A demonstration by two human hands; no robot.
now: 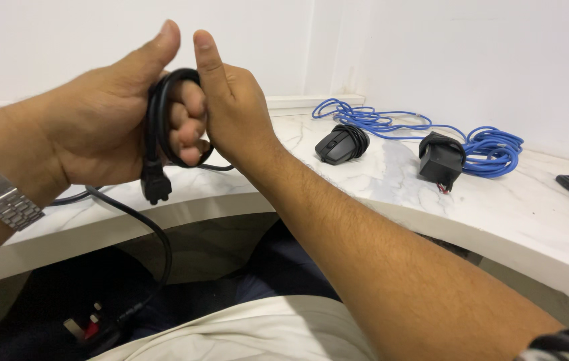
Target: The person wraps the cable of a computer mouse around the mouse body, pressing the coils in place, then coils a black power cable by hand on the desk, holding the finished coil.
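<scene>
A black power cable (157, 127) is looped into a small coil, held up above the curved marble counter (391, 194) — its connector end (155, 186) dangles below the left hand (107, 117), and its three-pin plug (87, 327) hangs low near the person's lap. Both hands close on the coil, the right hand (234, 107) pressed against the left, thumbs up. Farther right lie a black mouse (341, 144), a black adapter (441, 160) and a blue cable (491, 147).

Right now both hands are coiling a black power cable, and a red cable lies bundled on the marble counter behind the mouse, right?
Not quite: the head view shows the bundled cable is blue, not red. The rest holds: left hand and right hand coil the black power cable; mouse on the counter.
</scene>
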